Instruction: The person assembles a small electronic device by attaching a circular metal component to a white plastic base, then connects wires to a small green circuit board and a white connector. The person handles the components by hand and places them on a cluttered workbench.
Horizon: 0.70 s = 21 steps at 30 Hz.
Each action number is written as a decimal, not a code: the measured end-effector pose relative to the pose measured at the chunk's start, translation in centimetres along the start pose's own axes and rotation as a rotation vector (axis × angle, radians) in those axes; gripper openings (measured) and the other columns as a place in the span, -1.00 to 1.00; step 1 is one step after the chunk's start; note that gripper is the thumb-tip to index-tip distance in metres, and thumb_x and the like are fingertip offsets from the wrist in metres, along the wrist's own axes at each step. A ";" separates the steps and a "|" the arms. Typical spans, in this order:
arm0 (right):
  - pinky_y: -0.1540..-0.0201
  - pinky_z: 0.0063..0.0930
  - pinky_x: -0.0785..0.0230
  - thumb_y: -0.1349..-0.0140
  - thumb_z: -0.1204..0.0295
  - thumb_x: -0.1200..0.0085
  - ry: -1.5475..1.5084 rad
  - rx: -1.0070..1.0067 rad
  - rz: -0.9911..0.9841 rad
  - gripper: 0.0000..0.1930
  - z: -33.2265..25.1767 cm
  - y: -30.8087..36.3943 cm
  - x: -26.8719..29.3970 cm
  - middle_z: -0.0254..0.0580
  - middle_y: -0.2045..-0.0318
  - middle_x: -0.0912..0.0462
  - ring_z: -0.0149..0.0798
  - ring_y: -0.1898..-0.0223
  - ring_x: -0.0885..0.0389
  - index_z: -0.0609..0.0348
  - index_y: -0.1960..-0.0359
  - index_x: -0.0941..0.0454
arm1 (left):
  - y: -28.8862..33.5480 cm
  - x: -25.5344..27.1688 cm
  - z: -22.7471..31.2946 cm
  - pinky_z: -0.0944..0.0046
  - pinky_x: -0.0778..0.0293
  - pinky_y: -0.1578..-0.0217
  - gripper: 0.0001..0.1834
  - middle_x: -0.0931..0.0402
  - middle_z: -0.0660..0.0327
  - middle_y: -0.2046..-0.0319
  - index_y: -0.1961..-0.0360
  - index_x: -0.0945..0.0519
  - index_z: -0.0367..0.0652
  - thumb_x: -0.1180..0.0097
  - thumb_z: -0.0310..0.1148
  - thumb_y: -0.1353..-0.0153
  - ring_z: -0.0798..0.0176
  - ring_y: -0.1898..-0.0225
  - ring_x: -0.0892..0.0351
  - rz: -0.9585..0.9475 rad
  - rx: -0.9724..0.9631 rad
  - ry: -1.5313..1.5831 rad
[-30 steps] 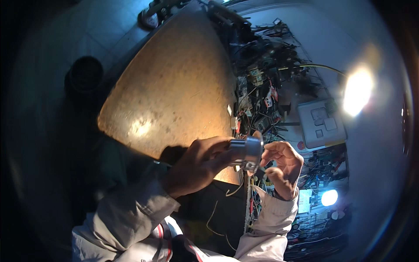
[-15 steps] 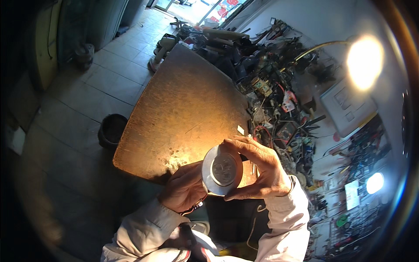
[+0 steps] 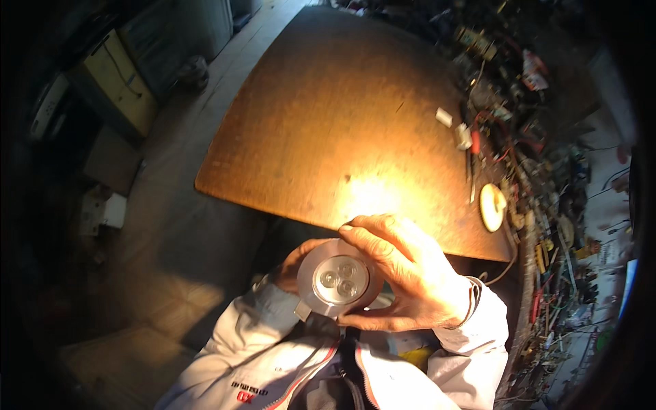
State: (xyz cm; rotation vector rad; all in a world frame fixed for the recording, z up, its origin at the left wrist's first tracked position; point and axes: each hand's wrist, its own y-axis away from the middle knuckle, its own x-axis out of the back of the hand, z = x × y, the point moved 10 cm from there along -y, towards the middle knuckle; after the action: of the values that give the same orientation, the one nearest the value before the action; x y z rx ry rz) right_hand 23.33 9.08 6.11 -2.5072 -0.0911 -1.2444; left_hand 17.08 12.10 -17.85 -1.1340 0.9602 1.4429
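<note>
The head view looks from the wearer's brow, through the left of two side-by-side fisheye lenses, steeply down past the jacket front [image 3: 290,369]. The fingers [image 3: 389,240] sit close, just below the middle; the tabletop [image 3: 307,123] spreads away toward the upper edge, the floor [image 3: 167,174] lies farther off at left, and straight edges bend near the dark rim

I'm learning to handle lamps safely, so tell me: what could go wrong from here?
The lamp appears to be held in front of the body, off the table's near edge; if the right hand slipped, it might miss the tabletop and fall. That hand grips the rim close to the lamp's face, so it could smudge it. Small parts set down on the right might get lost in the clutter.
</note>
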 end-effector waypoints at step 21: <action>-0.04 -0.13 -0.69 0.30 0.17 -0.79 -0.292 -0.164 0.500 -0.01 8.4 10.9 -6.7 0.21 0.08 -0.78 0.12 0.10 -0.84 0.50 -0.19 -0.61 | 0.8 4.2 -5.1 0.12 -0.70 -0.21 -0.65 -0.75 0.09 -0.15 -0.23 -0.69 -0.24 -0.24 -0.35 -0.51 0.13 -0.16 -0.76 0.200 0.246 -0.322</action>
State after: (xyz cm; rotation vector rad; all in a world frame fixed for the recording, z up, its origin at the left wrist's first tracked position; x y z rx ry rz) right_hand 27.87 2.17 -6.75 -2.6001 0.5539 -0.7079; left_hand 16.95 8.11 -23.11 -0.6170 1.0074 1.5596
